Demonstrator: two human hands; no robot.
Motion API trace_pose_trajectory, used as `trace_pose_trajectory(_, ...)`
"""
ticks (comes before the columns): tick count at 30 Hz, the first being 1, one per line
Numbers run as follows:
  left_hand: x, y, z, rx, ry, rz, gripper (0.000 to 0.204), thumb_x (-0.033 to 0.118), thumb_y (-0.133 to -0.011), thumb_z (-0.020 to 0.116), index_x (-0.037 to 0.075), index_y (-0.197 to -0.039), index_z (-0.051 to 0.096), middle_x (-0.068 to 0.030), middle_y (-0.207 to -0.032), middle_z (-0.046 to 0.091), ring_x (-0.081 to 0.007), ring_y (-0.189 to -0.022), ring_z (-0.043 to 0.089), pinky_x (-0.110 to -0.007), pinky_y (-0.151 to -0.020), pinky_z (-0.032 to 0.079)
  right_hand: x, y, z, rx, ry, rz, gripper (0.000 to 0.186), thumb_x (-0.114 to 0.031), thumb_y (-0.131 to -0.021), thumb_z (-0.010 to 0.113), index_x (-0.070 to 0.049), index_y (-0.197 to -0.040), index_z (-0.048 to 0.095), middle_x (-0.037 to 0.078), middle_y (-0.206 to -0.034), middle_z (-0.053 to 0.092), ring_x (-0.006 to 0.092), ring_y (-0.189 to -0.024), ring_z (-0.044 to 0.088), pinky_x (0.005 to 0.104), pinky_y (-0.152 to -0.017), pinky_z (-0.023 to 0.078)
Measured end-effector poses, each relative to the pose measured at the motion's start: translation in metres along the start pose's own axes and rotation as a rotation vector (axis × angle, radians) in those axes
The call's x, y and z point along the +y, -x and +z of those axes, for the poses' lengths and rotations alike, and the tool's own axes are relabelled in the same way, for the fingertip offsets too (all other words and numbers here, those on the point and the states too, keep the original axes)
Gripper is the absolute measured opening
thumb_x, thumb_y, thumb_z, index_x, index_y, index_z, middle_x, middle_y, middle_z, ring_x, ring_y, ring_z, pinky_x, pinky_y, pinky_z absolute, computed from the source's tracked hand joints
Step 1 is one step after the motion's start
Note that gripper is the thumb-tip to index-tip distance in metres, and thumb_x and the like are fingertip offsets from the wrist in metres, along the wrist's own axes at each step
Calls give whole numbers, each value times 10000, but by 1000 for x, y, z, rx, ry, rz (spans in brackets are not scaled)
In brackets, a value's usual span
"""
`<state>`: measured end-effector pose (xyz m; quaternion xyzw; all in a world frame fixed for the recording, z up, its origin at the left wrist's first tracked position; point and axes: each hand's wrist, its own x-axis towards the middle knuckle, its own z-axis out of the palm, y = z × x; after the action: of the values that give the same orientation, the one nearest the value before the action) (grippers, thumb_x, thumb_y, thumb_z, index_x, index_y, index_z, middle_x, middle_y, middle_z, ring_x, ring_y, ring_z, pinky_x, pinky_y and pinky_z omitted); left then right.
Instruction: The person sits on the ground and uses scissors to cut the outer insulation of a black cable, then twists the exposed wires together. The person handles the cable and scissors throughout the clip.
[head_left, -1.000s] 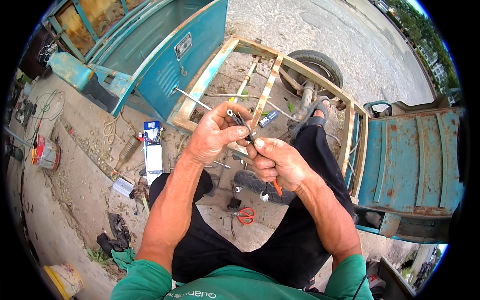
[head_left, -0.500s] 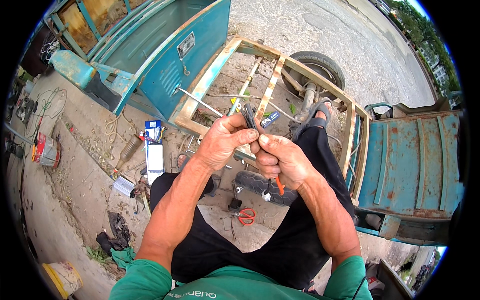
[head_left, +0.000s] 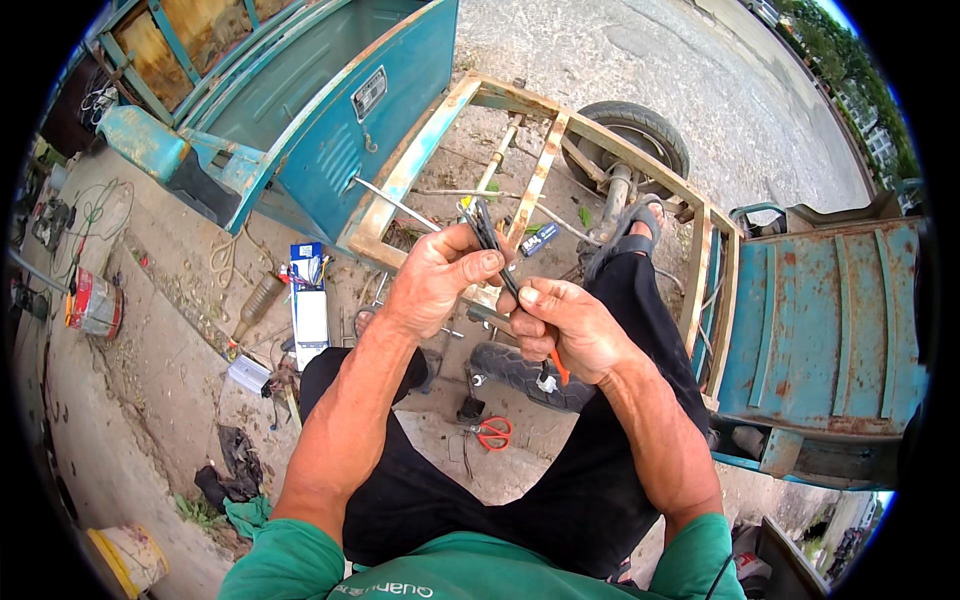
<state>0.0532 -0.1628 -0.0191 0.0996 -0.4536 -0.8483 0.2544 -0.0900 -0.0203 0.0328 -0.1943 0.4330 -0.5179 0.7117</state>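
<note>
My left hand (head_left: pixel 436 280) is closed, thumb pressed on fingers, around a bundle of black cable (head_left: pixel 506 276) whose upper end sticks out past the fingertips. My right hand (head_left: pixel 575 325) pinches the same cable lower down, a short stretch of it showing between the hands. Below the right fist hang an orange piece (head_left: pixel 559 366), wire or handle, and a small white connector (head_left: pixel 546 382). On the ground between my legs lie scissors (head_left: pixel 494 433) with red handles, beside a small black part (head_left: pixel 470 408).
A rusty metal frame (head_left: pixel 545 180) with a wheel (head_left: pixel 640 140) stands ahead, joined to a blue metal body (head_left: pixel 360 120). To the left lie a white-and-blue box (head_left: pixel 311 315), a silver module (head_left: pixel 249 375) and a brown bottle (head_left: pixel 258 305). A tire (head_left: pixel 525 375) lies under my right hand.
My hands have drawn slightly apart, the left moving a little left. More of the black cable now shows between them.
</note>
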Motion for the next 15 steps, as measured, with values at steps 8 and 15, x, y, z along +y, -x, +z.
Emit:
trace_pose_trajectory(8,-4,0,5,-75,-40,-17,261,179,-863,720,-5,-1031,641,-30,-931,598,-114,-729,542,-264,-638,437,1,0,4,56,26,-52,285,-298,-1017,489,-36,-961,588,-57,-675,382,61,-562,294,235,-514,258)
trace_pose_trajectory(15,-3,2,13,-41,-9,26,190,137,-852,689,10,-986,644,-30,-990,547,-100,-751,500,-257,-629,405,11,-3,11,163,283,-182,329,-326,-1031,455,-33,-944,577,-59,-655,395,50,-552,311,230,-494,257)
